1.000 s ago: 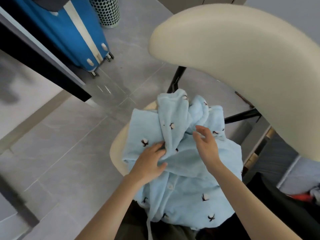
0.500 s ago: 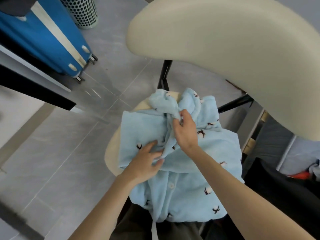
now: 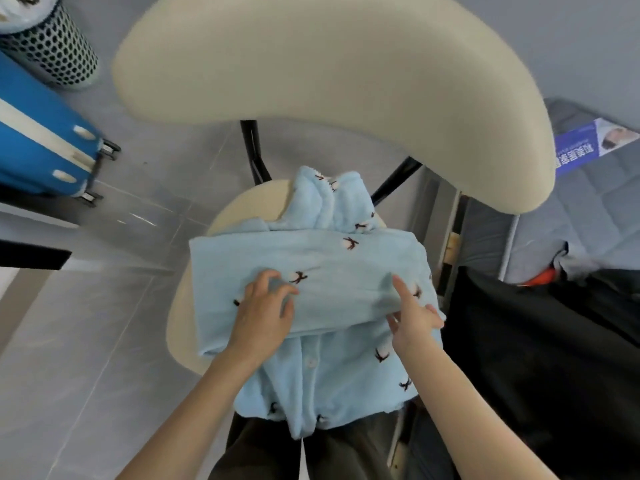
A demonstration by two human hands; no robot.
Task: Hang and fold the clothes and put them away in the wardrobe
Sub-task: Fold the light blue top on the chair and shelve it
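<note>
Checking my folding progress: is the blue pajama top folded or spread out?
Partly folded: a layer lies doubled across the pajama top; the buttoned lower part is unfolded.

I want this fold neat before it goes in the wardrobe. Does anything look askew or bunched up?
Mostly tidy, but the light blue button-up top is bunched upright at its far end, and its near hem hangs off the chair seat.

Grey tiled floor (image 3: 86, 341); a cream chair (image 3: 329, 64) with black legs; blue suitcase (image 3: 34, 143) far left; grey quilted mattress (image 3: 588, 202) right.
</note>
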